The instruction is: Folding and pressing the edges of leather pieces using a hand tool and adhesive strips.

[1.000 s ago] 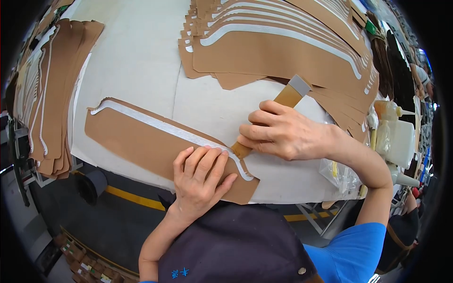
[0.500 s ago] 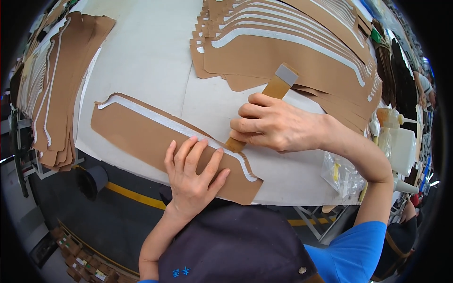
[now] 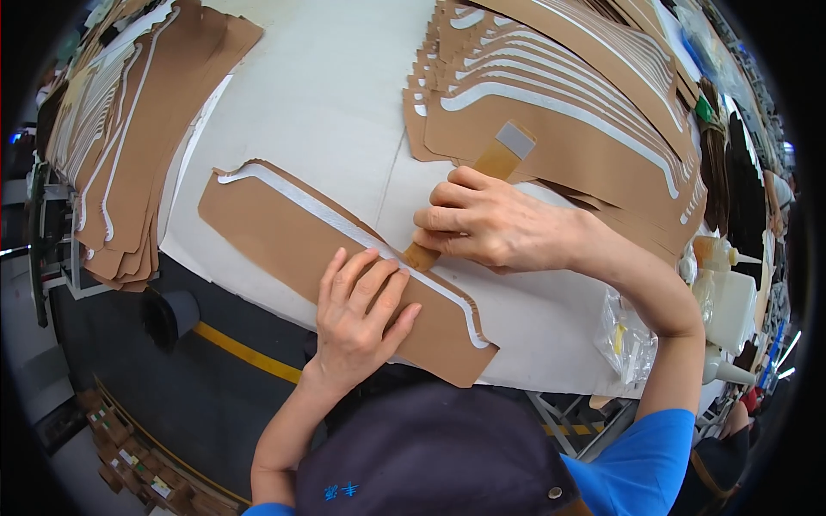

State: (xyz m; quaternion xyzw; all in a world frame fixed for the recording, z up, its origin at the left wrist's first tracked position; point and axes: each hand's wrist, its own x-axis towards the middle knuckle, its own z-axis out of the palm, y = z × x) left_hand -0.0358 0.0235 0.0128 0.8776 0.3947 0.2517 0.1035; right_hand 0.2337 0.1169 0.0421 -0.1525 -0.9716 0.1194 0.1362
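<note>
A brown sheet piece (image 3: 267, 232), leather-like, lies slantwise on the white tabletop, with a white strip (image 3: 314, 213) running along its notched far edge. My left hand (image 3: 360, 301) rests flat on this piece, fingers stretched out and fingertips on or beside the strip. In my right hand (image 3: 486, 219) is a flat amber-brown bar tool (image 3: 499, 159) with a grey band near its upper end. Its lower end meets the piece's far edge, just right of my left fingertips. Part of the bar is covered by my fingers.
Fanned stacks of similar brown pieces lie at the far right (image 3: 551, 142) and the left (image 3: 163, 155). A clear plastic bag (image 3: 626, 335) lies on the right side, near white bottles (image 3: 731, 310). Below the table's front edge stands a dark bucket (image 3: 172, 316).
The view has shifted, so table and stacks appear farther right. Along the piece's edge, my right hand and the bar have moved left; my left hand has slid slightly left too.
</note>
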